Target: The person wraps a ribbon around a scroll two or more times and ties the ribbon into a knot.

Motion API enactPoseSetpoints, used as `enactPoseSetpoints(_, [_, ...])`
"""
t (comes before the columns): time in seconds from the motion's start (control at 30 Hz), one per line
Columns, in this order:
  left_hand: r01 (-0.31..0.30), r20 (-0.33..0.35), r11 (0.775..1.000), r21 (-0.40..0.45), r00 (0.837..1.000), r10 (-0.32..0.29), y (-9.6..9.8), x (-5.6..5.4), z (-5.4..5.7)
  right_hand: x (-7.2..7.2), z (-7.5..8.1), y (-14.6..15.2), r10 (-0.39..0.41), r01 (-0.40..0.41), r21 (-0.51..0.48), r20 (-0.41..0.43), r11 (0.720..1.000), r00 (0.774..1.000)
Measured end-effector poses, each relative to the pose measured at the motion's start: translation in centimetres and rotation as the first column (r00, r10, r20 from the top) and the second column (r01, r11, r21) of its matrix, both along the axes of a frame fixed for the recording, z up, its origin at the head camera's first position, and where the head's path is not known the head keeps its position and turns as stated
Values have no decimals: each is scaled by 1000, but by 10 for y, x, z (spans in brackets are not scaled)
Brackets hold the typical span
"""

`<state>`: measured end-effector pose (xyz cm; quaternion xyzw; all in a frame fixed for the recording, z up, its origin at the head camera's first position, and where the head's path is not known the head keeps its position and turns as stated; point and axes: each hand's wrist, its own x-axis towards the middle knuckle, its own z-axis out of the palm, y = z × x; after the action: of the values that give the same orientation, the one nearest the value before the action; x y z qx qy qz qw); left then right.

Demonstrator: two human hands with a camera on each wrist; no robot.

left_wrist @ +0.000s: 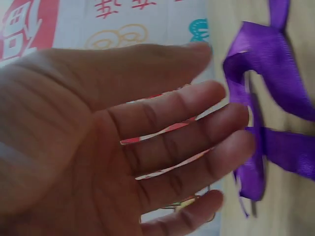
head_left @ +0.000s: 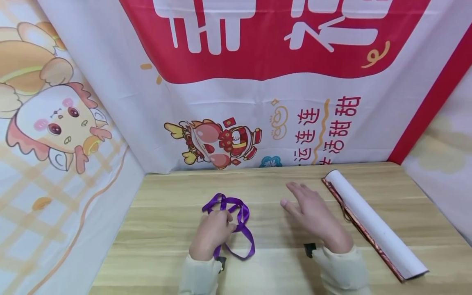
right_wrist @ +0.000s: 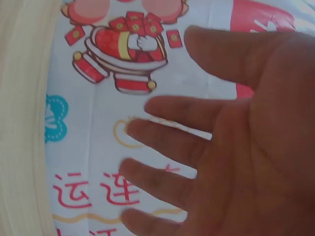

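A purple ribbon lies in loose loops on the wooden table. My left hand is over the ribbon's near left part in the head view. In the left wrist view its fingers are nearly straight, with the fingertips close to the purple ribbon and nothing in the palm; whether they touch it I cannot tell. My right hand hovers above the table to the right of the ribbon. The right wrist view shows that right hand with fingers spread and holding nothing.
A rolled white scroll with a reddish patterned edge and a thin cord lies slantwise on the table's right side. Printed cloth hangs along the table's back edge, and another patterned cloth borders the left.
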<state>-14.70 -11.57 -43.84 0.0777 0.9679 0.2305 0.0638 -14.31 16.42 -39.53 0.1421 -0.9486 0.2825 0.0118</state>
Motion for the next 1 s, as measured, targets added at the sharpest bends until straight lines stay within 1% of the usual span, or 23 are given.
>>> enactPoseSetpoints(0.07, [18,38,1000,-18,999,-17,-1,-2,-5,-1,-4,-5,43,-42,-13,32,999,999])
enactPoseSetpoints(0.13, [31,55,999,-38,998,-29,-1,-3,-10,-2,-9,-12,82,-81,-23,80,996,993])
enactPoseSetpoints(0.23, [40,42,996,-74,998,-37,-1,-4,-16,-4,-17,-23,125,-123,-24,152,992,980])
enactPoseSetpoints(0.3, [40,37,996,-80,999,-37,0,-5,-19,-6,-21,-31,138,-136,-26,184,990,973])
enactPoseSetpoints(0.4, [43,32,996,-72,999,-41,2,-7,-20,-8,-26,-41,156,-154,-26,198,988,968])
enactPoseSetpoints(0.43, [45,19,997,-70,999,-43,3,-7,-19,-8,-28,-44,163,-161,-26,196,987,967])
enactPoseSetpoints(0.5, [49,-12,998,-51,999,-50,4,-8,-15,-10,-31,-50,182,-180,-31,183,983,966])
enactPoseSetpoints(0.6, [71,-76,997,-14,995,-72,6,-5,-6,-12,-35,-58,221,-216,-49,136,975,966])
enactPoseSetpoints(0.7, [133,-152,990,35,980,-126,6,-1,8,-14,-37,-62,272,-265,-91,66,960,960])
enactPoseSetpoints(0.8, [196,-199,976,90,964,-175,7,3,20,-14,-37,-64,329,-321,-146,34,936,944])
enactPoseSetpoints(0.83, [206,-208,972,114,961,-180,8,5,25,-14,-36,-64,347,-338,-166,26,926,937])
enactPoseSetpoints(0.9, [203,-209,965,166,964,-167,8,9,32,-14,-34,-64,377,-361,-217,37,907,926])
enactPoseSetpoints(0.97, [179,-220,961,211,967,-132,8,12,39,-13,-32,-62,397,-373,-272,34,887,917])
enactPoseSetpoints(1.0, [162,-227,958,236,968,-108,8,13,42,-13,-30,-61,396,-367,-301,38,880,918])
